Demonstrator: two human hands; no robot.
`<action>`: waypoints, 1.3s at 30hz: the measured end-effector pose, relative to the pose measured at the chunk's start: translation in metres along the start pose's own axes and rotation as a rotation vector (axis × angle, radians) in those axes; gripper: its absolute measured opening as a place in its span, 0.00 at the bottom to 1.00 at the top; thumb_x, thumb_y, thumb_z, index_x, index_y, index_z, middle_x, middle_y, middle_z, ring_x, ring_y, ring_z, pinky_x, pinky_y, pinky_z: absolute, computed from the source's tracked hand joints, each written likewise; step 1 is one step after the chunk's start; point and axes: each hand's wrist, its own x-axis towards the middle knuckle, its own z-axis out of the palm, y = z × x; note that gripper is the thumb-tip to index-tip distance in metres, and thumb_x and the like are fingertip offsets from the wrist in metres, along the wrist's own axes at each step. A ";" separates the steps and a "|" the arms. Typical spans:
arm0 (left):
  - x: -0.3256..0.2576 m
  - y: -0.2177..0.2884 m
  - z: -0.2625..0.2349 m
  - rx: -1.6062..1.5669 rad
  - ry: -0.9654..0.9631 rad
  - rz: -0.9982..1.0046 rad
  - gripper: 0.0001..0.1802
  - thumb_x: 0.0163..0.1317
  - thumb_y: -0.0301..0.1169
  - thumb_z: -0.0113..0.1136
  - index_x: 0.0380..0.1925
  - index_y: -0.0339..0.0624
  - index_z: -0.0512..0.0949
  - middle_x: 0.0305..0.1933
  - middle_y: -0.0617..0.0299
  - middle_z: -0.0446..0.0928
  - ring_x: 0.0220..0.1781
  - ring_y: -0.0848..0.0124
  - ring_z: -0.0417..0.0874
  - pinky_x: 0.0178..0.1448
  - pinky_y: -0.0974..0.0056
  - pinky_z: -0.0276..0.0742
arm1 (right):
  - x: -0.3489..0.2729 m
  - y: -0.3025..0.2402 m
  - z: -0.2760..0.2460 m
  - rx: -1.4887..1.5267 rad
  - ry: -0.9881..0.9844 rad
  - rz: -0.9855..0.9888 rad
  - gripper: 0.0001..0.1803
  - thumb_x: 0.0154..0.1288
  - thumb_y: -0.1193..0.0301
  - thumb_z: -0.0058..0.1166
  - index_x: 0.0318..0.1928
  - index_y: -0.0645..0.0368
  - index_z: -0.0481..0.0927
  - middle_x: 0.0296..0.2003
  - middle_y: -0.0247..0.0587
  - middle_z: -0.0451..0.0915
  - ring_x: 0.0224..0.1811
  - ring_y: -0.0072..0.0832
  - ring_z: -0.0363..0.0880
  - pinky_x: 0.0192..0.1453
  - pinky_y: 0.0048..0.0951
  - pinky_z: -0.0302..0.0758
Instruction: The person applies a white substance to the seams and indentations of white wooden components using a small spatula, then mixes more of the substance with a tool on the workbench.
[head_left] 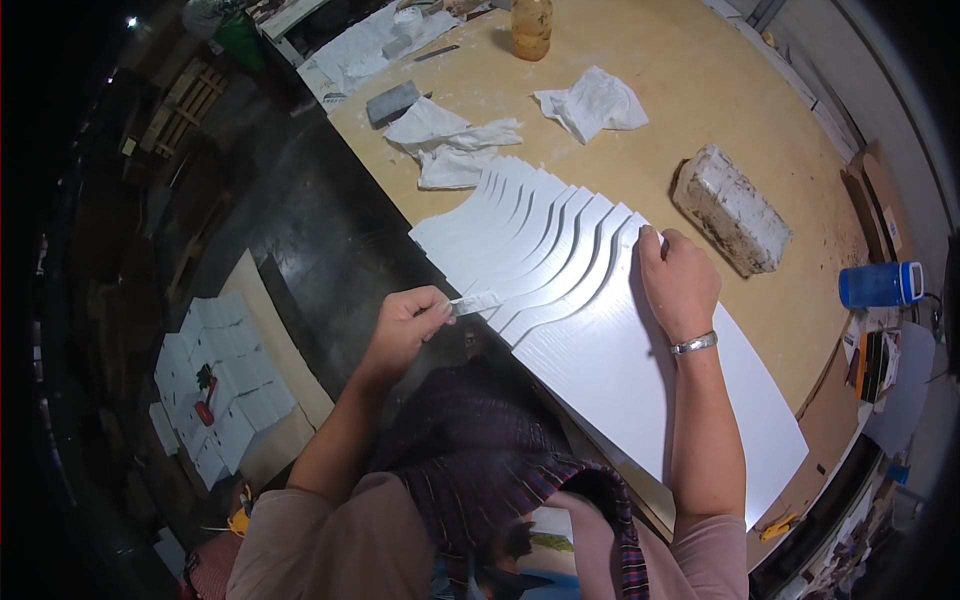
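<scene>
White panels with wavy edges (pixel 560 235) lie on the table, fanned out so that each overlaps another in steps. The nearest one (pixel 620 350) is a broad, smooth white panel. My left hand (pixel 405 325) pinches a small, flat whitish strip (pixel 478 303) between thumb and fingers, its far end over the panels' left edge. I cannot make out the strip's exact kind. My right hand (pixel 682 283), with a metal bracelet at the wrist, is closed over the far edge of the nearest panel, thumb and fingers curled there.
Beyond the panels lie crumpled white cloths (pixel 450 140), another white cloth (pixel 592 103), a grey block (pixel 392 103) and an amber jar (pixel 531 30). A stained, wrapped block (pixel 733 210) sits to the right, near a blue bottle (pixel 880 285). More white pieces (pixel 220 380) lie at lower left.
</scene>
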 end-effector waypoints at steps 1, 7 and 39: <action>0.000 0.000 0.000 0.006 0.000 -0.005 0.11 0.63 0.29 0.53 0.24 0.36 0.77 0.19 0.74 0.65 0.22 0.85 0.60 0.27 0.75 0.54 | 0.000 0.001 0.001 0.005 0.005 -0.002 0.25 0.60 0.55 0.44 0.22 0.65 0.77 0.20 0.57 0.77 0.25 0.52 0.76 0.33 0.46 0.71; 0.004 -0.004 0.003 0.047 0.036 0.005 0.10 0.63 0.29 0.53 0.24 0.37 0.77 0.18 0.74 0.65 0.22 0.85 0.61 0.27 0.75 0.55 | 0.000 -0.001 0.001 -0.001 0.012 -0.005 0.25 0.60 0.55 0.44 0.22 0.66 0.77 0.20 0.56 0.77 0.25 0.52 0.76 0.33 0.46 0.71; -0.004 -0.011 0.002 0.032 0.058 0.018 0.10 0.63 0.28 0.53 0.25 0.35 0.77 0.19 0.73 0.66 0.22 0.85 0.60 0.27 0.76 0.53 | 0.000 0.001 0.001 0.008 0.009 -0.010 0.25 0.60 0.55 0.44 0.22 0.65 0.78 0.19 0.55 0.77 0.25 0.51 0.76 0.32 0.45 0.71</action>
